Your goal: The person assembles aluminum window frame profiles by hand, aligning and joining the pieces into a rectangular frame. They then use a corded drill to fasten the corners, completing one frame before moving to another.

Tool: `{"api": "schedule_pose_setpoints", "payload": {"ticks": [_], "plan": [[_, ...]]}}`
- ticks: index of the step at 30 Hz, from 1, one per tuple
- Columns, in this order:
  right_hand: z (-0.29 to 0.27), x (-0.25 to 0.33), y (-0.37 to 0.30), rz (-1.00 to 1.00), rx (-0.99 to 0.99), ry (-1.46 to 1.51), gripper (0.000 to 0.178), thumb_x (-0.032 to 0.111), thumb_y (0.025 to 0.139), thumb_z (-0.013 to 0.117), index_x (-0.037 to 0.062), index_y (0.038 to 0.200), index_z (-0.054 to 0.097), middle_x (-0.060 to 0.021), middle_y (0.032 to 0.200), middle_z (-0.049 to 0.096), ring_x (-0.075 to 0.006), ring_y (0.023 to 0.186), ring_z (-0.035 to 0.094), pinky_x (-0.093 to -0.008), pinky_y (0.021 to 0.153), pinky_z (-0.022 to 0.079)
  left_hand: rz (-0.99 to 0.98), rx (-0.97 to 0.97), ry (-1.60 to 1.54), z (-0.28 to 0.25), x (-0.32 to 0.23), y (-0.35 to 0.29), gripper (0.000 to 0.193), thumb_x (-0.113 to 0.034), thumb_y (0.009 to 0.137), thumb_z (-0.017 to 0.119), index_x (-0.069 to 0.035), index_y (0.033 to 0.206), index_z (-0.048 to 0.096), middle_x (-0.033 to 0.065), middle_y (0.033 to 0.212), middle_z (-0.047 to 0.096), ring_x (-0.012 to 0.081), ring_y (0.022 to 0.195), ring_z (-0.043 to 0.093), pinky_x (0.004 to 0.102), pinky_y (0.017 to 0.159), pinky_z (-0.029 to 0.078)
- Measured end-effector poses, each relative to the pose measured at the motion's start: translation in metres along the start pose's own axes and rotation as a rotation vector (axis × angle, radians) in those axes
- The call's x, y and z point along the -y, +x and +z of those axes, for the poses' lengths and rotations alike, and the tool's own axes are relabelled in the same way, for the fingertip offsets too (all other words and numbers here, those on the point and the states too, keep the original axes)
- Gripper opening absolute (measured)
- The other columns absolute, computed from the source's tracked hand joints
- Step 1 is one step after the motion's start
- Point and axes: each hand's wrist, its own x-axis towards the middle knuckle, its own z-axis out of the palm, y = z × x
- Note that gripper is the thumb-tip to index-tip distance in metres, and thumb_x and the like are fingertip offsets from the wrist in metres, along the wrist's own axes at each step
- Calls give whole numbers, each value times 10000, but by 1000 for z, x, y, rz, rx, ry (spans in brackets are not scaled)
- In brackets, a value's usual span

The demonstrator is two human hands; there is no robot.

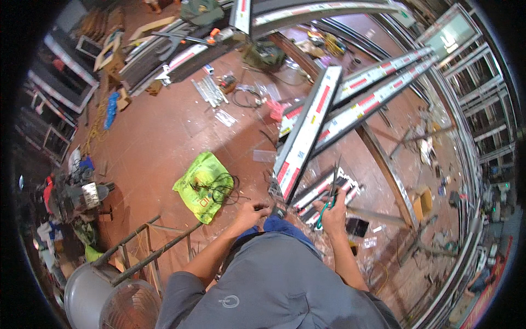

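Observation:
My right hand (335, 215) grips a pair of scissors (335, 183) by its green handles, the blades pointing away from me. My left hand (253, 213) is in front of my waist with its fingers drawn together; whatever they hold, if anything, is too small to make out. Just beyond my hands stretches a long white-faced profile bar (309, 131) with red marks, its near end close to my left hand. Short profile pieces (323, 192) lie on the floor beside the scissors. Left of my left hand is a yellow-green plastic bag (201, 183) with a black cable (222, 189) on it.
Two more long profile bars (378, 98) cross under the first one at the right. A metal ladder-like frame (153, 249) and a large grey round fan (90, 296) stand at lower left. Tools and scraps (211, 90) are strewn farther off. A brown beam (386, 170) lies to the right.

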Motion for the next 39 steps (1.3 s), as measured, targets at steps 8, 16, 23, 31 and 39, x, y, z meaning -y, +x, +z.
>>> {"api": "schedule_pose_setpoints", "payload": {"ticks": [8, 16, 23, 31, 39], "plan": [[23, 71, 133, -328, -80, -174, 867, 436, 774, 925, -25, 1384, 515, -279, 1257, 641, -466, 1165, 612, -514, 1015, 477, -279, -458, 521, -153, 15, 3, 622, -513, 1095, 480, 36, 949, 734, 280, 810, 683, 347, 835, 737, 502, 777, 527], [35, 107, 175, -399, -147, -236, 662, 306, 793, 924, 22, 1316, 635, -185, 1150, 700, -365, 1088, 652, -455, 962, 510, 117, -1038, -283, -418, -79, 16, 789, -698, 1080, 360, 7, 971, 699, 116, 702, 679, 208, 566, 634, 334, 532, 496], [49, 144, 175, -282, -208, -248, 558, 258, 840, 915, -21, 1237, 641, -77, 766, 662, -134, 654, 536, -308, 617, 460, 187, -1600, -70, -678, -140, 127, 738, -635, 1073, 470, -14, 865, 810, 112, 702, 711, 220, 710, 664, 375, 696, 494], [152, 272, 215, -605, 118, -309, 602, 322, 883, 827, 15, 1356, 615, -165, 1185, 713, -300, 974, 703, -387, 886, 554, 504, -1559, 297, -744, -255, 246, 659, -695, 995, 566, -103, 1117, 826, 150, 1051, 797, 322, 960, 732, 426, 898, 522], [367, 399, 324, -838, 344, -326, 575, 296, 917, 711, 15, 1403, 587, -225, 1254, 679, -407, 1174, 648, -467, 1031, 502, 564, -1226, 251, -635, -166, 292, 461, -356, 998, 737, 35, 1241, 713, 155, 1119, 765, 230, 1017, 702, 362, 917, 532]]}}
